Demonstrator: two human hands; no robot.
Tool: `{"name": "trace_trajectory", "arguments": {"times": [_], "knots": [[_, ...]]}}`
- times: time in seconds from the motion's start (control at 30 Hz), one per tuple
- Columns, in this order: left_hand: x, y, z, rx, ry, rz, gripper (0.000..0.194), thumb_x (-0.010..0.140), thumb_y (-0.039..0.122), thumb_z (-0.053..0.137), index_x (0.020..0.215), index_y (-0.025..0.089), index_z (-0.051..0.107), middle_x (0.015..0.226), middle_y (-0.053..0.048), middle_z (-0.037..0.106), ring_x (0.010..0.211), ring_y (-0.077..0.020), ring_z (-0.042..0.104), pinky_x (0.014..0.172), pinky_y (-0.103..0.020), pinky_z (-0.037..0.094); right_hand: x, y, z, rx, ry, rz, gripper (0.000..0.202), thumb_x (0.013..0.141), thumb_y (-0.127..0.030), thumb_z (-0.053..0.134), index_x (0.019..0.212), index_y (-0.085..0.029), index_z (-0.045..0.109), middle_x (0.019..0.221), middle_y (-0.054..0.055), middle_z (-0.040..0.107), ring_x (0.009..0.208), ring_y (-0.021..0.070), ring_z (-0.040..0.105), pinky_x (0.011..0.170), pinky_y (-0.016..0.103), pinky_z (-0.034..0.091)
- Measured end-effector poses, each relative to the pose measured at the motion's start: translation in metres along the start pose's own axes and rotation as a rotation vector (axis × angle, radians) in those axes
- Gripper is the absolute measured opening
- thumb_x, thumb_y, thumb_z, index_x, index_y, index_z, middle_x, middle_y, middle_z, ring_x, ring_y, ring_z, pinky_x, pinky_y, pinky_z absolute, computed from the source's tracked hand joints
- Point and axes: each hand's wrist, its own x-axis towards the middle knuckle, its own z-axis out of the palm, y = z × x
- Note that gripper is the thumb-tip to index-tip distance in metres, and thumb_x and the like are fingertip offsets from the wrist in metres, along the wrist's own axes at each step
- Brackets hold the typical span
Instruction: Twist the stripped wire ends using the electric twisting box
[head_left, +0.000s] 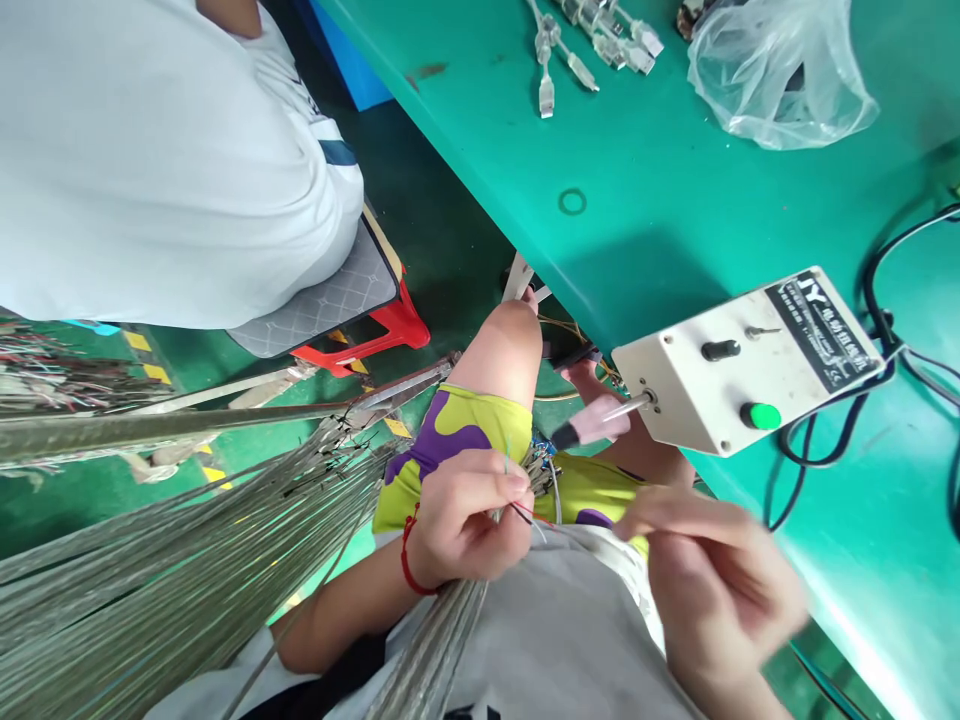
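In the head view, the left hand [476, 510] is clamped on thin wires [531, 515], pinching them between thumb and forefinger. A greenish strand stands up above the thumb, while red and dark strands poke out on the side facing the right hand. A red bracelet [409, 550] circles the left wrist.

The right hand [712, 570] is beside the left one and apart from it, with its fingers bent and the forefinger reaching toward the wires. It is blurred — whether its fingertips meet, or have anything between them, I cannot tell.

Below the left hand, a bundle of pale cables [450, 640] runs down toward the person's body. To the left of that hand spreads a wider hank of cables [187, 590]; just beyond it are the yellow-green and purple shorts [487, 420].

Ahead of the right hand, a white box [697, 390] with a green button [761, 416] sits at the edge of the green table [637, 240], its shaft [628, 405] pointing out over the person's legs. Black cords [855, 420] lie by the box. Farther ahead of both hands are clear-sheathed USB cables [551, 60] and a plastic bag [780, 80]. Well off beyond the left hand — up and to its left — a person in a white shirt [187, 180] sits on a red stool [401, 325].
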Motion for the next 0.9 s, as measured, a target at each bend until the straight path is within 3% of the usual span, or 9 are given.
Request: {"name": "trace_trajectory", "arguments": {"times": [0.1, 0.2, 0.27, 0.4, 0.5, 0.6, 0.9], "knots": [[0.003, 0.003, 0.003, -0.007, -0.083, 0.048, 0.027, 0.108, 0.011, 0.072, 0.132, 0.023, 0.072, 0.072, 0.004, 0.072, 0.051, -0.0125, 0.064, 0.056, -0.022, 0.058, 0.000, -0.008, 0.032, 0.243, -0.172, 0.220, 0.002, 0.106, -0.030, 0.089, 0.108, -0.031, 0.090, 0.078, 0.002, 0.081, 0.060, 0.0194, 0.070, 0.054, 0.030, 0.056], [0.002, 0.005, 0.006, 0.001, -0.128, 0.082, 0.025, 0.109, 0.012, 0.068, 0.132, 0.022, 0.069, 0.073, 0.003, 0.073, 0.050, -0.0125, 0.062, 0.055, -0.023, 0.055, -0.001, -0.006, 0.050, 0.564, -0.147, 0.418, 0.008, 0.105, -0.038, 0.093, 0.106, -0.031, 0.090, 0.074, 0.000, 0.077, 0.058, 0.0158, 0.066, 0.055, 0.026, 0.054], [-0.002, 0.003, 0.006, 0.012, -0.122, 0.103, 0.023, 0.109, 0.014, 0.067, 0.132, 0.021, 0.069, 0.074, 0.002, 0.073, 0.049, -0.0125, 0.059, 0.054, -0.024, 0.054, -0.003, -0.004, 0.055, 0.651, -0.121, 0.478, 0.010, 0.103, -0.038, 0.096, 0.104, -0.030, 0.090, 0.072, -0.001, 0.075, 0.059, 0.0145, 0.064, 0.057, 0.023, 0.053], [-0.014, -0.003, 0.008, 0.042, -0.094, 0.106, 0.024, 0.109, 0.017, 0.068, 0.132, 0.023, 0.071, 0.071, 0.003, 0.069, 0.046, -0.0128, 0.053, 0.051, -0.027, 0.046, -0.001, -0.005, 0.056, 0.710, -0.129, 0.526, 0.012, 0.100, -0.037, 0.098, 0.098, -0.028, 0.090, 0.071, -0.001, 0.074, 0.057, 0.0128, 0.059, 0.055, 0.021, 0.048], [-0.017, -0.005, 0.008, 0.022, -0.115, 0.103, 0.026, 0.108, 0.014, 0.068, 0.132, 0.024, 0.071, 0.071, 0.003, 0.070, 0.046, -0.0135, 0.054, 0.052, -0.027, 0.048, 0.005, -0.006, 0.058, 0.746, -0.120, 0.551, 0.015, 0.100, -0.038, 0.098, 0.097, -0.027, 0.088, 0.066, -0.004, 0.068, 0.052, 0.0110, 0.048, 0.052, 0.021, 0.044], [-0.011, -0.004, 0.008, 0.003, -0.130, 0.098, 0.031, 0.105, 0.009, 0.066, 0.133, 0.021, 0.070, 0.073, 0.003, 0.071, 0.046, -0.0122, 0.055, 0.052, -0.026, 0.048, 0.011, -0.005, 0.059, 0.751, -0.140, 0.553, 0.015, 0.100, -0.037, 0.097, 0.095, -0.026, 0.086, 0.061, -0.007, 0.060, 0.050, 0.0099, 0.039, 0.050, 0.021, 0.040], [0.005, 0.001, 0.005, 0.090, -0.142, 0.075, 0.024, 0.105, 0.010, 0.066, 0.126, 0.023, 0.069, 0.069, 0.005, 0.071, 0.045, -0.0121, 0.057, 0.050, -0.025, 0.051, 0.019, 0.000, 0.061, 0.720, -0.167, 0.602, 0.025, 0.095, -0.043, 0.098, 0.090, -0.024, 0.083, 0.060, -0.006, 0.061, 0.047, 0.0098, 0.033, 0.050, 0.025, 0.034]]}}
